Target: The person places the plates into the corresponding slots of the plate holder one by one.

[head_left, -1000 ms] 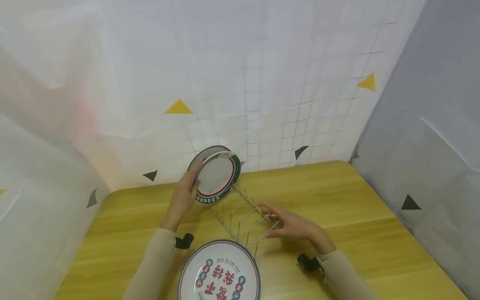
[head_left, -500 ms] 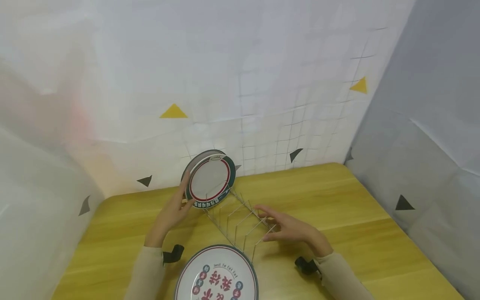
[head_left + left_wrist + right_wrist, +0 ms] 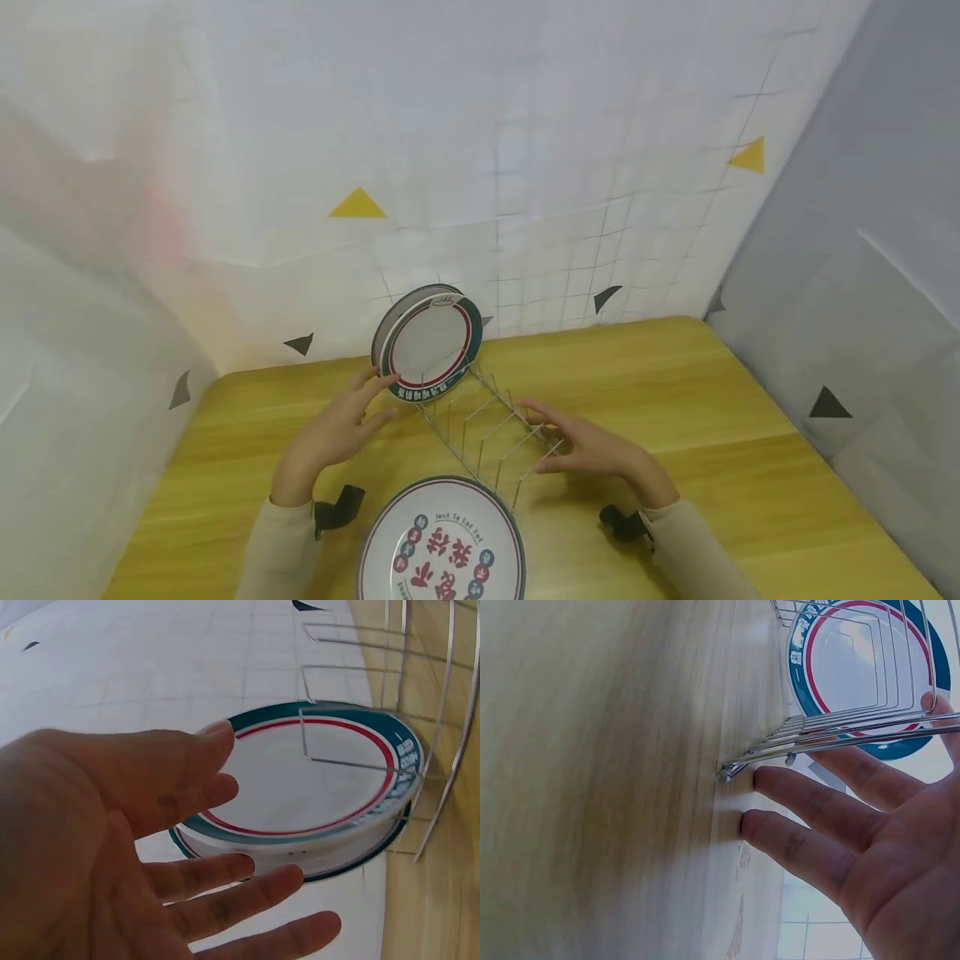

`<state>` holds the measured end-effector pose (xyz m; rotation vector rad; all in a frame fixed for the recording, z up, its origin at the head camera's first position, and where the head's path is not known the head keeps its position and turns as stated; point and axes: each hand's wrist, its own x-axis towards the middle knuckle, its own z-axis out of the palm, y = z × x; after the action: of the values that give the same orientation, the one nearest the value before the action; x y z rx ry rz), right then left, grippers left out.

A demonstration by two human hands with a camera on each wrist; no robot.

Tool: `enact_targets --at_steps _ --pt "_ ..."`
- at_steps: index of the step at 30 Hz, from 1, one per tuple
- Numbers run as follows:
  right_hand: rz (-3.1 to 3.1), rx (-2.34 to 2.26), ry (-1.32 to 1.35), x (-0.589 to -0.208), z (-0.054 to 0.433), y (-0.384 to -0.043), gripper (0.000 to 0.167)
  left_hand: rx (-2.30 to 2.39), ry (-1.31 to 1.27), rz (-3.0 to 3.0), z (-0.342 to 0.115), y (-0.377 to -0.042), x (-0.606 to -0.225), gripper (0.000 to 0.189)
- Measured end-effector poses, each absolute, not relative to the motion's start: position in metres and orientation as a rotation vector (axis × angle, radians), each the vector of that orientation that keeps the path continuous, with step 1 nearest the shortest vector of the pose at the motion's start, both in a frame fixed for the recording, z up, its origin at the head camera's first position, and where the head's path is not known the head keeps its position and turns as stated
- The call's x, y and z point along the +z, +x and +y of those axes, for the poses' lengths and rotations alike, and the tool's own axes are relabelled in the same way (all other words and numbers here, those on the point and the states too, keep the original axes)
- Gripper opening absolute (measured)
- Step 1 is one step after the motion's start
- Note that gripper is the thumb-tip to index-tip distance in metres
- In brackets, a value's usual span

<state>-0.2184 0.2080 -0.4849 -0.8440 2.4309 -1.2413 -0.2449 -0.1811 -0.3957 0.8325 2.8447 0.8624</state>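
Observation:
Two round plates with green and red rims stand in the far end of a wire dish rack: the front plate (image 3: 431, 342) faces me, the rear plate (image 3: 384, 325) shows behind it. Just left of them my left hand (image 3: 330, 433) has its fingers spread, holding nothing; in the left wrist view the palm and fingers (image 3: 247, 907) are apart from the plates. At the near right part of the wire dish rack (image 3: 480, 433) is my right hand (image 3: 588, 450). Its loosely bent fingers (image 3: 810, 795) lie at the rack's rail, the thumb by a wire; firm contact is unclear.
A larger white plate (image 3: 442, 542) with red characters lies flat on the wooden table (image 3: 675, 375), at the rack's near end. Pale wall sheets (image 3: 585, 125) with triangle marks enclose the back and sides. Dark wrist mounts (image 3: 341, 507) stick out from both sleeves.
My left hand has let go of the front plate and drawn back left and toward me. The plates stay upright in the rack. My right hand keeps its place at the rack.

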Motion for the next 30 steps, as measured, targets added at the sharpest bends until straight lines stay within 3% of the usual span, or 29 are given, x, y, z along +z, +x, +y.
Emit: enact_targets --at_steps 10,17,25,30 --pt "2.414 -1.256 -0.835 -0.486 0.211 -0.217 0.088 0.866 0.808 2.811 -0.183 -0.233 -0.384 0.041" --pt "2.394 -1.291 -0.842 -0.487 0.21 -0.216 0.089 0.93 1.037 2.227 -0.177 -0.23 -0.389 0.055" --pt "2.398 -1.288 -0.835 -0.486 0.21 -0.216 0.088 0.72 0.874 2.211 -0.166 -0.232 -0.408 0.068" --pt "2.413 -1.262 -0.845 -0.486 0.209 -0.218 0.088 0.666 0.804 2.186 -0.153 -0.228 -0.416 0.061"
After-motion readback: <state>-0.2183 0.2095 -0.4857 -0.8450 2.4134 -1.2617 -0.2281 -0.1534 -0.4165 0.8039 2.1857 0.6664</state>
